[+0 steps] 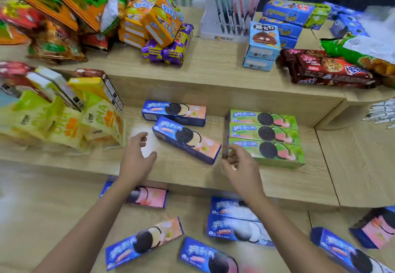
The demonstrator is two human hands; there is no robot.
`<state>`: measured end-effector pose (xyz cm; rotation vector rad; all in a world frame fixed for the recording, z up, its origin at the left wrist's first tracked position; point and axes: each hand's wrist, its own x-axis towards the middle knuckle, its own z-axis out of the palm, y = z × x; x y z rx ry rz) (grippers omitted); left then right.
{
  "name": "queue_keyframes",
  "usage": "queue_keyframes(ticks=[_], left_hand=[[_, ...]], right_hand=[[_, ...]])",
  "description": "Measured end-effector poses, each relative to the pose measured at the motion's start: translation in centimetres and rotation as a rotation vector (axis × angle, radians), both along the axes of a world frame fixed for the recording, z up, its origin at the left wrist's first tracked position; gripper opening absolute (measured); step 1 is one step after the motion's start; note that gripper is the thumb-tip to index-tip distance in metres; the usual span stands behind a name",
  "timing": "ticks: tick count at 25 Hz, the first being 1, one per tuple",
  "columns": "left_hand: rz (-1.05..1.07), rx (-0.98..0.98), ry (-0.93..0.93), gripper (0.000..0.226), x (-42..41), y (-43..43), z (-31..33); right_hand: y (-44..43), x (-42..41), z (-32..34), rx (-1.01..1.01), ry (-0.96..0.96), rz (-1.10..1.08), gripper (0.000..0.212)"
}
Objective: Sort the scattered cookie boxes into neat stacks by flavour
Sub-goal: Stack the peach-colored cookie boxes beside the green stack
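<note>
On the middle shelf step (pixel 183 172), three green cookie boxes (pixel 265 135) lie side by side in a neat row. Left of them lie two peach-and-blue boxes: one straight at the back (pixel 174 113), one skewed in front (pixel 187 142). My left hand (pixel 136 157) hovers open just left of the skewed box. My right hand (pixel 239 165) hovers, fingers curled but apart, at the near left corner of the front green box. Neither hand holds anything. On the lowest step lie a pink box (pixel 147 196), a peach box (pixel 143 242), two white-fronted boxes (pixel 235 221) and more blue boxes (pixel 205 255).
Yellow-green snack bags (pixel 64 123) crowd the left of the middle step. The top step holds orange boxes (pixel 158 22), purple packs (pixel 168 52), light-blue boxes (pixel 263 46), a pen display (pixel 230 11) and brown cookie packs (pixel 329 69). Pens (pixel 382 112) lie at right.
</note>
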<state>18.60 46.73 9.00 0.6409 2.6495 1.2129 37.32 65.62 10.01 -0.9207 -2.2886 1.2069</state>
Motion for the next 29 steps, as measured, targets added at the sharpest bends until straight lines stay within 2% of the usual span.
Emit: queue_keyframes(ticks=[4,6,9,11,13,17,22,29], left_hand=[[-0.102,-0.043,-0.145,0.065,-4.4,0.9,-1.8],[-0.172,-0.029,-0.163,0.065,-5.6,1.8,-2.6],[-0.265,-0.002,-0.187,0.055,-6.9,2.4,-3.2],[-0.250,0.047,-0.221,0.045,-7.3,2.3,-3.5],[-0.167,0.058,-0.215,0.042,-7.2,1.8,-4.0],[-0.074,0.055,-0.121,0.057,-7.7,0.0,-4.9],[-0.073,-0.016,-0.062,0.060,-7.7,-0.3,-4.8],[-0.126,-0.062,-0.134,0.067,-9.4,0.3,-4.8]], right_hand=[[-3.4,-2.9,-3.1,-0.032,-0.136,-0.178,0.044],[-4.2,-3.8,-3.6,-0.105,-0.127,-0.228,0.049],[-5.5,-4.8,-3.8,-0.161,-0.093,-0.301,0.056],[-5.9,-5.6,-3.6,-0.168,-0.079,-0.342,0.055],[-6.0,-6.4,-3.1,-0.147,-0.069,-0.315,0.054],[-5.2,-9.7,-2.0,-0.106,-0.034,-0.243,0.048],[-3.7,-11.8,-2.6,-0.078,-0.105,-0.202,0.049],[-2.6,-12.2,-3.3,-0.096,-0.129,-0.136,0.051]])
